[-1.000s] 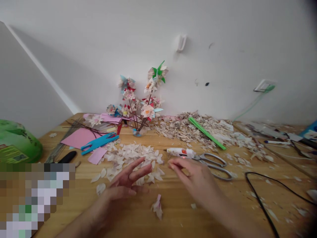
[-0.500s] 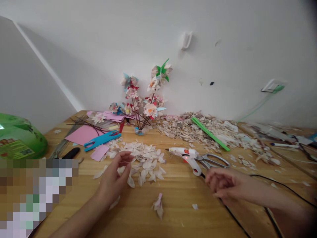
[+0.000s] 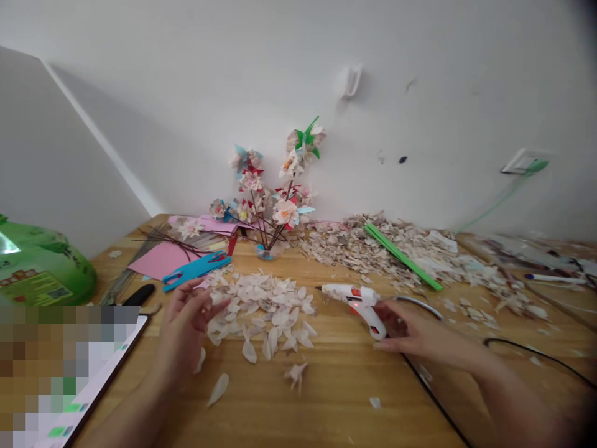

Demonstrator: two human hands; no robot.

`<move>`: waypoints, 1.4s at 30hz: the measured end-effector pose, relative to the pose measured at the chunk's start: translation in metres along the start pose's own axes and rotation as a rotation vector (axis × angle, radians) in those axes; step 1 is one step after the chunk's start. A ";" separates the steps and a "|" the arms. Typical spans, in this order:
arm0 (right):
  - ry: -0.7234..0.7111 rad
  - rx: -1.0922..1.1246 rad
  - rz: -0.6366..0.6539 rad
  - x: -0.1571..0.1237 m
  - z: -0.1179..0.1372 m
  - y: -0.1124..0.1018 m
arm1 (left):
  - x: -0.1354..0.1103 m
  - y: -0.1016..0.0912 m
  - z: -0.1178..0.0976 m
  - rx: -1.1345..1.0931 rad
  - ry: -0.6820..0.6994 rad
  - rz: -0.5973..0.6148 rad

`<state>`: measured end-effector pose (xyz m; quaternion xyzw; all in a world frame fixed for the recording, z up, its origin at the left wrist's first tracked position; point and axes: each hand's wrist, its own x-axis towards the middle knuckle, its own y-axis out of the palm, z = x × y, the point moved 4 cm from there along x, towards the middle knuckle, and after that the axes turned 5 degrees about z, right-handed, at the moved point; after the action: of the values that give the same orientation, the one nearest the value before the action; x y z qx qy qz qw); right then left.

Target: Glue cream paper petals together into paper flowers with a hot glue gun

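My right hand (image 3: 410, 330) is at the handle of a white glue gun (image 3: 352, 294), thumb and fingers apart around its rear side; a firm grip does not show. The gun lies on the table with a small red light on. Behind that hand, scissors (image 3: 422, 303) are mostly hidden. My left hand (image 3: 184, 323) hovers with loosely bent, spread fingers at the left edge of a pile of pale petals (image 3: 265, 298), in front of a blue paper strip (image 3: 196, 270). Between the hands lies a small, blurred petal flower (image 3: 297, 373).
Paper flowers on stems (image 3: 268, 199) stand in a small clear cup (image 3: 268, 252) near the wall. Petal scraps (image 3: 336, 242) and a green strip (image 3: 403, 255) cover the back right. A green bottle (image 3: 41, 267) is at left. A black cord (image 3: 433, 392) runs to the front.
My right hand has uncurled and moved up and left to the glue gun's handle. My left hand has drawn back to the left, and the small flower lies turned differently.
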<state>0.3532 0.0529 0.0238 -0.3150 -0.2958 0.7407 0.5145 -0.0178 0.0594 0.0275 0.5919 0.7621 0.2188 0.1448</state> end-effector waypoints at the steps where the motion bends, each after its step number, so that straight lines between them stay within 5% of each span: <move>1: -0.002 -0.040 -0.004 0.004 0.001 0.004 | 0.000 0.002 0.001 -0.058 -0.061 0.013; 5: 0.006 -0.094 -0.087 0.019 0.007 0.016 | -0.006 0.012 -0.002 -0.213 -0.342 0.103; 11: 0.099 -0.008 -0.119 0.032 0.004 0.027 | -0.017 0.023 -0.004 -0.282 -0.679 0.409; 17: 0.101 0.131 -0.149 0.026 -0.003 0.021 | -0.016 0.021 -0.001 -0.171 -0.751 0.544; 20: 0.110 0.156 -0.385 0.010 -0.005 -0.004 | -0.014 0.019 -0.005 -0.223 -0.748 0.494; 23: 0.013 0.042 -0.707 -0.012 0.022 -0.025 | -0.013 0.017 -0.011 -0.343 -0.746 0.456; 25: -0.098 0.107 -0.644 -0.016 0.054 -0.017 | -0.012 0.015 -0.014 -0.426 -0.722 0.477; 30: -0.270 0.321 0.112 0.000 0.146 0.068 | -0.010 0.010 -0.018 -0.474 -0.647 0.477; 31: -0.318 0.291 0.166 0.003 0.159 0.082 | -0.010 0.009 -0.018 -0.479 -0.640 0.473; 36: -0.455 -0.020 0.148 0.025 0.181 0.107 | -0.002 0.004 -0.037 -0.737 -0.472 0.410; 39: -0.414 -0.091 0.048 0.037 0.173 0.087 | 0.010 -0.014 -0.059 -0.865 -0.231 0.257; 42: -0.299 -0.007 -0.041 0.044 0.159 0.061 | 0.022 -0.034 -0.070 -0.632 -0.056 0.069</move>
<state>0.1835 0.0585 0.0700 -0.1969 -0.3778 0.7677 0.4786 -0.0856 0.0627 0.0716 0.5488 0.6316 0.4333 0.3349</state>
